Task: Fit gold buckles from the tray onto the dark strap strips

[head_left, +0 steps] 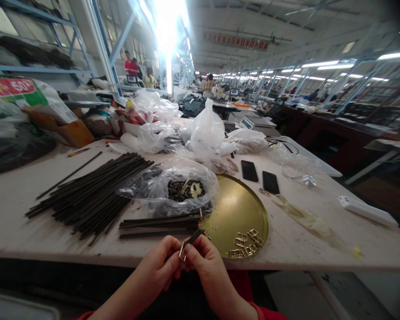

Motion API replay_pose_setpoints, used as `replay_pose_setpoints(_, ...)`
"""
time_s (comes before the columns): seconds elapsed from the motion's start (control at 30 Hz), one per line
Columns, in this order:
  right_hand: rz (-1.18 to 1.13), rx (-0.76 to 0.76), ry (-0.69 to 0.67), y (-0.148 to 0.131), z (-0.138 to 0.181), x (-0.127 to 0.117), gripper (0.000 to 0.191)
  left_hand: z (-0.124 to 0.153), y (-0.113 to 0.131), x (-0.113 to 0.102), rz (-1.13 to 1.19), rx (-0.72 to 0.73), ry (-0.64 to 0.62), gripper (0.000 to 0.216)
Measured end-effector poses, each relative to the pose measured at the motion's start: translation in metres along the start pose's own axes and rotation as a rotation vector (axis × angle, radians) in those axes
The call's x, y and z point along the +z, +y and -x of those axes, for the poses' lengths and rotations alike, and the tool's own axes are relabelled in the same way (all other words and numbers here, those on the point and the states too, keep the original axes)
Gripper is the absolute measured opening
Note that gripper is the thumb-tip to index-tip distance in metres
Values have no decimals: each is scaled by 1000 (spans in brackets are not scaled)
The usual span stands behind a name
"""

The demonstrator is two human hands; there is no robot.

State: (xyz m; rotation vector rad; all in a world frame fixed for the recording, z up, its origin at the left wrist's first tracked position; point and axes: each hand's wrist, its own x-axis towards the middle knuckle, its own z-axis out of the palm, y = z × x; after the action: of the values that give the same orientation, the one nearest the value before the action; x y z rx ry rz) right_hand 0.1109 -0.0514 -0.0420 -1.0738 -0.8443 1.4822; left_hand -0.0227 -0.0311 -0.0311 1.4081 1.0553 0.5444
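At the table's front edge my left hand (pixel 165 260) pinches a small gold buckle (pixel 182 252). My right hand (pixel 205 258) grips the end of a dark strap (pixel 194 236) right at the buckle; whether the strap passes through it I cannot tell. Just beyond my hands lies a short stack of dark straps (pixel 156 226). To the right, more gold buckles (pixel 248 243) rest on a round gold tray (pixel 242 204). Behind the stack, an open clear plastic bag (pixel 146 182) holds many small dark pieces (pixel 177 190).
A large pile of dark strips (pixel 93 191) spreads over the left of the table (pixel 320 253). Two black phones (pixel 249 170) lie beyond the tray. At right are a pale yellow glove-like item (pixel 303 217) and a white power strip (pixel 368 210). White plastic bags (pixel 205 126) crowd the back.
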Motion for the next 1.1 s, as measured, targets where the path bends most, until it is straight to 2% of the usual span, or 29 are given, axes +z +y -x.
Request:
replay_pose_setpoints(0.1, 103, -61, 10, 1, -1, -2, 19, -1, -2, 2, 32, 9, 18, 26)
replay_pose_setpoints(0.23, 469, -396, 95, -7, 2, -11, 4, -2, -5, 2, 87, 1, 56, 27)
replay_pose_setpoints(0.33, 619, -540, -83, -19, 6, -17, 18, -3, -8, 2, 134, -33, 77, 30)
replay_pose_setpoints(0.4, 620, -496, -202, -26, 7, -19, 21, -3, -9, 2, 142, -40, 79, 30)
replay_pose_setpoints(0.53, 594, -301, -307, -35, 2, -21, 12, 0, -4, 4, 89, -34, 62, 23)
replay_pose_setpoints(0.6, 627, -261, -376, -38, -1, -23, 10, 2, 1, 4, 55, -58, 70, 21)
replay_pose_setpoints(0.77, 709, -290, -485, -47, -2, -29, 12, 5, 8, 4, 39, -86, 91, 20)
replay_pose_setpoints(0.93, 797, -348, -584, -55, -1, -34, 17, 7, 11, 7, 85, -103, 55, 19)
replay_pose_setpoints(1.1, 895, -364, -618, -58, -1, -34, 14, 8, 16, 11, 113, -173, 39, 18)
